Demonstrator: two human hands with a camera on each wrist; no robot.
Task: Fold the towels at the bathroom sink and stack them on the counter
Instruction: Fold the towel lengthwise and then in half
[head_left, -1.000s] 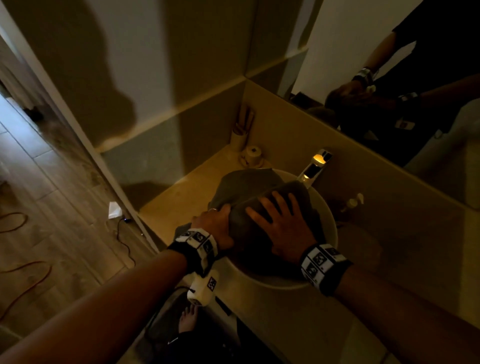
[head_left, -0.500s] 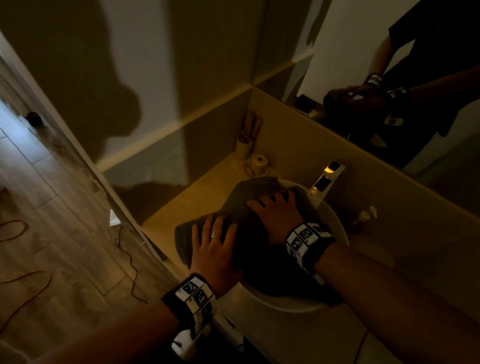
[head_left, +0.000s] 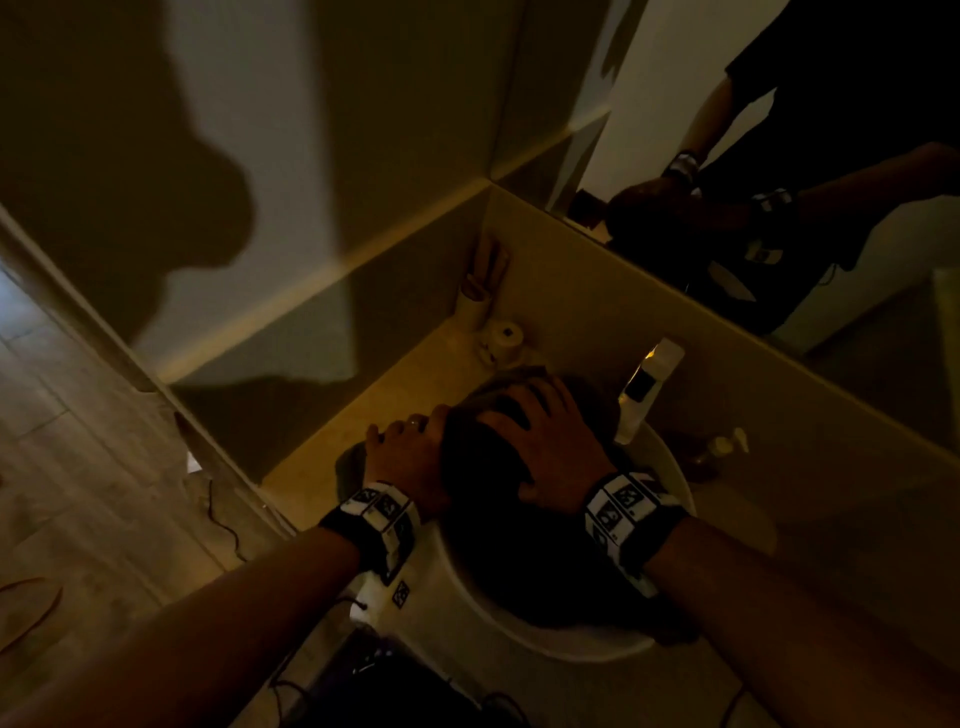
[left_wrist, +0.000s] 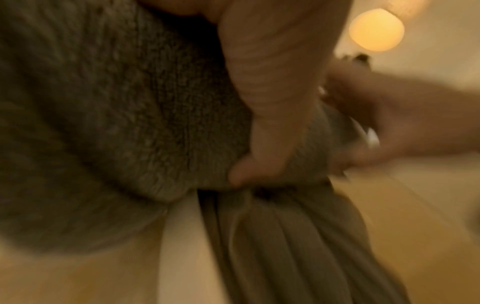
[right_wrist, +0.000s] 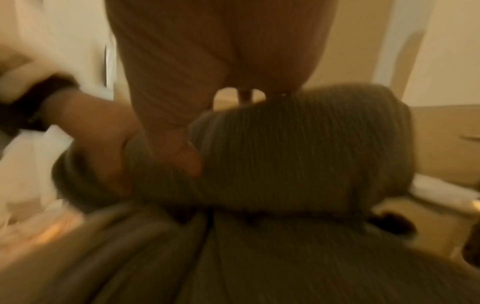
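A grey towel (head_left: 483, 525) lies bunched in thick folds over the round white basin (head_left: 670, 483). My right hand (head_left: 545, 441) rests on top of it with the fingers spread, and its thumb (right_wrist: 168, 123) presses into the ribbed cloth (right_wrist: 298, 154). At the towel's left edge my left hand (head_left: 408, 452) holds a fold. The left wrist view shows the left thumb (left_wrist: 270, 123) pinching the fabric (left_wrist: 116, 123) against the fingers. A thinner layer of cloth hangs below that grip. The towel's near part is lost in shadow.
The beige counter (head_left: 363, 421) runs left of the basin to the wall corner. There stand a cup of brushes (head_left: 480, 301) and a small round holder (head_left: 506, 338). A faucet (head_left: 649, 384) and a soap pump (head_left: 727, 444) are behind the basin, under the mirror (head_left: 779, 156).
My left hand, flat and spread on the towel half a second ago, now curls on its left edge. The right hand stays spread on top. The towel looks more bunched.
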